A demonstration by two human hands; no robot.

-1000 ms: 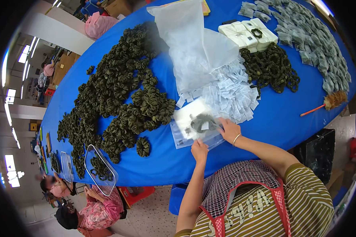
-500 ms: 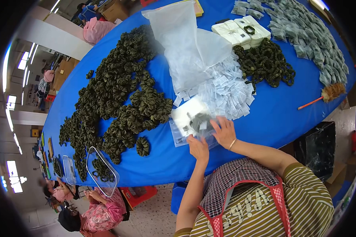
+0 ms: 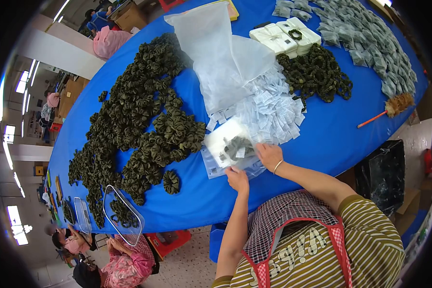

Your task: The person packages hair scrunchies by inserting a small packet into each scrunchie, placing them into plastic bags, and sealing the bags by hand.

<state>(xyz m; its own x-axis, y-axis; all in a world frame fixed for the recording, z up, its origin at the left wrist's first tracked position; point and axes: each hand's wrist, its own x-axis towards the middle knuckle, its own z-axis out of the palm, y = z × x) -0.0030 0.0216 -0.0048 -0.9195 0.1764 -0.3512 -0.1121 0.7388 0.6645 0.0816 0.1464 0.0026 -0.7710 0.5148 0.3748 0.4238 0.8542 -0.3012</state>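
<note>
A clear plastic bag [image 3: 247,164] lies before me with a dark green scrunchie [image 3: 238,145] in it and a small white packet [image 3: 240,152] on or in it. My left hand [image 3: 237,179] pinches the bag's near edge, and my right hand [image 3: 270,156] grips its right side. Beneath is a stack of white bags [image 3: 222,135], with more clear bags [image 3: 210,165] at its left. Just beyond lies a heap of small white packets [image 3: 276,108]. Left of it spreads a big pile of dark green scrunchies [image 3: 144,105]. Whether the bag's mouth is open is hidden.
A large translucent sack [image 3: 211,57] stands behind the packets. Tied white bundles [image 3: 273,39], braided dark green scrunchies [image 3: 317,77] and filled bags [image 3: 365,38] are at the back right. An orange-handled brush [image 3: 372,119] and wire-rimmed basket [image 3: 125,211] lie near the edges. Another person [image 3: 122,264] sits at left.
My right hand's fingers have closed down onto the bag's right side. My left hand has slid slightly left and toward me along its edge. The view has shifted a little.
</note>
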